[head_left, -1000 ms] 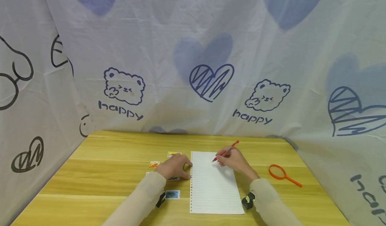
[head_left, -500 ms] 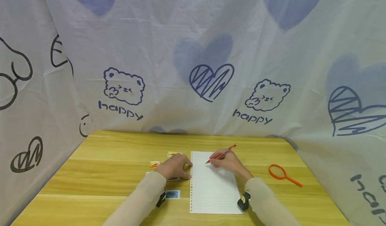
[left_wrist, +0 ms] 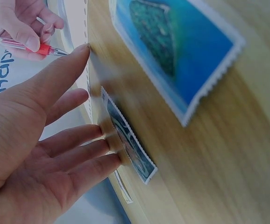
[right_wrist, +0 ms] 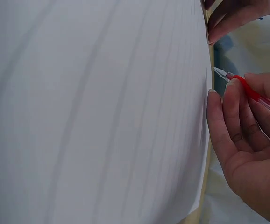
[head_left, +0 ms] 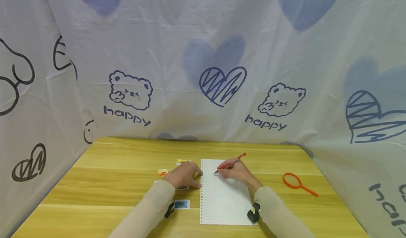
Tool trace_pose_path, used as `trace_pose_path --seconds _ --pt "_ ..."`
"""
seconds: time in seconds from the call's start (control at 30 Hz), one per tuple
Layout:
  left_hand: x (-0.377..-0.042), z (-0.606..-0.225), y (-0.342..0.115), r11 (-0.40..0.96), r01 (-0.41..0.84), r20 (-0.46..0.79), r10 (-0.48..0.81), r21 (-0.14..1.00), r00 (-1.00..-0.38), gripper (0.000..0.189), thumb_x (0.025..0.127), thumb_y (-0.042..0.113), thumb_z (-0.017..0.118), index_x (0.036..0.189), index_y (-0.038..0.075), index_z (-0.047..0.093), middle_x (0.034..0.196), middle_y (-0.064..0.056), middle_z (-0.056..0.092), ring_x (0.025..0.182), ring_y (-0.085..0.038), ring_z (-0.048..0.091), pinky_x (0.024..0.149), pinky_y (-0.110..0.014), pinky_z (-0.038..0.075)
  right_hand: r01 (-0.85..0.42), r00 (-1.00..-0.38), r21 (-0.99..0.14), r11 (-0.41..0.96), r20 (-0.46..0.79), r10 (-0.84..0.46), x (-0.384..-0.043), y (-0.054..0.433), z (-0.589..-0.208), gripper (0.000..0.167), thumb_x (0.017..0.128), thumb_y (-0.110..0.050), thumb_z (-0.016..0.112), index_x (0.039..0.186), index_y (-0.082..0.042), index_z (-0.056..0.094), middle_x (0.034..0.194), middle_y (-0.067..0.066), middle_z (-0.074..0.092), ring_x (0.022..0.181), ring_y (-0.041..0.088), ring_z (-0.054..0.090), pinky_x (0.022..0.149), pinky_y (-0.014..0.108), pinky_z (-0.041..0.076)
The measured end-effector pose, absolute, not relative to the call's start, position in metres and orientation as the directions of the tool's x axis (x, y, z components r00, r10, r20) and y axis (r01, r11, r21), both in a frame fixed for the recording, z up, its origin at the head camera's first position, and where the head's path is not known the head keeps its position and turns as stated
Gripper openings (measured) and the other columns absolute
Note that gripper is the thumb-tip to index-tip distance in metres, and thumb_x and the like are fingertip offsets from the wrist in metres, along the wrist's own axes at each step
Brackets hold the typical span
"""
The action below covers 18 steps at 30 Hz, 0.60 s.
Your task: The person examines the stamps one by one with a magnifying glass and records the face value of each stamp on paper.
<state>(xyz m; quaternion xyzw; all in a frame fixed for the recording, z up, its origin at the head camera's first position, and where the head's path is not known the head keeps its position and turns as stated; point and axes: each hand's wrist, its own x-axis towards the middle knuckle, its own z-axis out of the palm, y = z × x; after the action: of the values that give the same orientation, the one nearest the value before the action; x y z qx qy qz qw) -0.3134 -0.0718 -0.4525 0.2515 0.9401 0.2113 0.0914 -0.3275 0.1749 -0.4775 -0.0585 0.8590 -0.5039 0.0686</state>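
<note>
My right hand (head_left: 236,171) grips a red pen (head_left: 242,156) whose tip points down and left, close over the upper part of a lined loose-leaf sheet (head_left: 222,206). In the right wrist view the pen (right_wrist: 252,91) has a red grip and a clear barrel. My left hand (head_left: 184,174) rests at the sheet's punched left edge, thumb and fingers spread and relaxed, pressing the margin. Several stamps lie around that hand. A blue stamp with a green island (left_wrist: 200,56) is nearest its wrist, and a darker stamp (left_wrist: 128,140) is partly under the fingers.
A yellow stamp (head_left: 183,162) and an orange-and-yellow stamp (head_left: 162,172) lie left of the sheet. To the right is an orange magnifying glass (head_left: 301,187) on the wooden table (head_left: 104,181). A printed white cloth (head_left: 177,90) hangs behind the table.
My right hand has moved left across the upper part of the sheet with the pen, its tip now slightly lower. The left hand has stayed at the sheet's left edge.
</note>
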Motion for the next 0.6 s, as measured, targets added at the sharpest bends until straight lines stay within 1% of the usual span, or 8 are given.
trace_pose_path --seconds 0.1,0.23,0.37,0.6 --pt "-0.3140 -0.4529 -0.0721 0.785 0.437 -0.063 0.512 0.440 -0.857 0.048 0.080 0.026 0.090 0.122 0.008 0.076 0.129 -0.008 0.073 0.117 -0.026 0.063 0.105 -0.045 0.053 -0.035 -0.982 -0.873 0.486 -0.060 -0.179 -0.3268 0.1728 -0.4768 0.014 0.088 -0.011 0.080 0.101 -0.007 0.079 0.092 0.005 0.078 0.075 0.013 0.069 0.072 0.027 0.060" --pt "-0.3131 -0.4531 -0.0725 0.776 0.442 -0.053 0.517 0.449 -0.854 0.047 0.079 0.025 0.091 0.121 0.007 0.077 0.128 -0.009 0.073 0.119 -0.028 0.064 0.106 -0.046 0.052 -0.037 -0.981 -0.866 0.499 -0.064 -0.184 -0.3274 0.1702 -0.4759 0.014 0.088 -0.011 0.080 0.101 -0.008 0.079 0.092 0.003 0.079 0.076 0.012 0.069 0.072 0.026 0.060" --pt "-0.3124 -0.4518 -0.0724 0.776 0.441 -0.050 0.515 0.451 -0.856 0.047 0.079 0.024 0.091 0.120 0.007 0.077 0.128 -0.009 0.073 0.118 -0.029 0.063 0.105 -0.047 0.052 -0.029 -0.982 -0.853 0.521 -0.073 -0.175 -0.3291 0.1689 -0.4765 0.013 0.088 -0.014 0.081 0.100 -0.010 0.079 0.091 0.001 0.078 0.076 0.011 0.069 0.072 0.026 0.059" --pt "-0.3129 -0.4522 -0.0717 0.782 0.434 -0.059 0.510 0.448 -0.858 0.047 0.079 0.025 0.091 0.120 0.008 0.077 0.127 -0.008 0.073 0.115 -0.027 0.063 0.103 -0.046 0.053 -0.005 -0.981 -0.850 0.527 -0.098 -0.167 -0.3313 0.1656 -0.4771 0.013 0.089 -0.015 0.080 0.101 -0.010 0.079 0.092 0.003 0.077 0.077 0.012 0.069 0.072 0.027 0.061"
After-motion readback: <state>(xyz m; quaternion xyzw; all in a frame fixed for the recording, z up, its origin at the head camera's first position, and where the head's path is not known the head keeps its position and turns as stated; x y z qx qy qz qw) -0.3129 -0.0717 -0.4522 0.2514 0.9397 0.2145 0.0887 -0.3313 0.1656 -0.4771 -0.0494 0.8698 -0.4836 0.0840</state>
